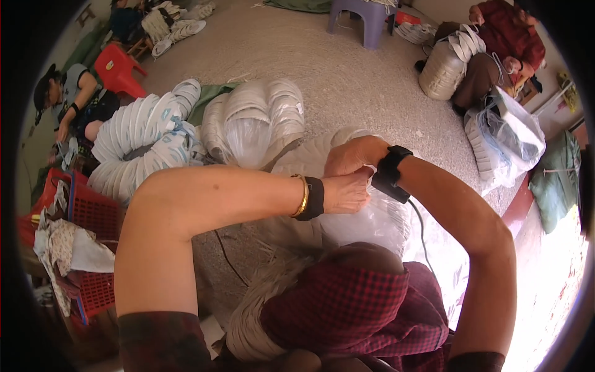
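Note:
My left hand point(347, 194) and my right hand point(356, 156) meet in front of me, over a translucent plastic bag point(372, 224). The left fingers are closed in a pinch, close against the right hand. My right hand is bent inward with its fingers curled; what lies between the fingers of either hand is too hidden to make out. Behind the hands a pale, ribbed bundle point(304, 155) shows partly through plastic. A red and black checked cloth point(347, 297) covers my knee below, with a bunch of pale strips point(251, 328) beside it.
White ringed bundles point(133, 133) and a plastic-wrapped bundle point(254, 118) lie ahead to the left. A red basket point(93, 211) with cloth stands at left. One person point(74, 93) sits at left, another point(505, 37) at right beside a pale cylinder point(441, 71). A purple stool point(365, 18) stands far off.

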`<state>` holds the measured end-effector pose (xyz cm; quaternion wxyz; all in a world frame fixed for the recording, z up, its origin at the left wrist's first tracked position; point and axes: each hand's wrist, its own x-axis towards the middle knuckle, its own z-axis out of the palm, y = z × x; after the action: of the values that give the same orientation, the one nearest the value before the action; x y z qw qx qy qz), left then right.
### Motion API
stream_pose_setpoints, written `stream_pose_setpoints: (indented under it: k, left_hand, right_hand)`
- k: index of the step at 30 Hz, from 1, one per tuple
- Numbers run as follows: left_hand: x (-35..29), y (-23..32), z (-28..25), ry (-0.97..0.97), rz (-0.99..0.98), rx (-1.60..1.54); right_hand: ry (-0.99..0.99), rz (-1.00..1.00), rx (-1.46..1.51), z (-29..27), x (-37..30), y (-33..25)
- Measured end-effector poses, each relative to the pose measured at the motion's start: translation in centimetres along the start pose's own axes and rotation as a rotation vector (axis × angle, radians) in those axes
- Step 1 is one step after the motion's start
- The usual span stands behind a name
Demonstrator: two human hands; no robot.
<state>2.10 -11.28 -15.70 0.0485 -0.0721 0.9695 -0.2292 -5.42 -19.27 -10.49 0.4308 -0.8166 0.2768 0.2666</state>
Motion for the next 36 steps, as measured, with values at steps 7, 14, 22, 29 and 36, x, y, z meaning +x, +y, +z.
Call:
stream_pose_setpoints:
  k: [7, 14, 22, 29, 36]
  left_hand:
    - [0.6, 3.2, 1.1, -0.028, -0.057, 0.025]
    - [-0.8, 3.0, -1.6, -0.148, -0.216, 0.126]
    - [-2.0, 2.3, -1.0, 0.259, -0.641, -0.657]
    - [-2.5, 3.8, -0.8, 0.639, -1.319, -2.121]
    - [-3.4, 2.1, 0.3, 0.418, -1.178, -2.246]
  right_hand:
    - [-0.118, 0.017, 0.045, 2.5, 0.1, 0.8]
    - [0.425, -0.328, 1.382, 3.1, -0.5, 5.4]
    - [0.877, -0.275, 1.714, 7.7, -1.9, 12.6]
    - [1.045, -0.11, 0.052, 12.4, -6.7, 12.8]
    - [1.029, -0.387, 0.475, 11.9, -11.8, 4.7]
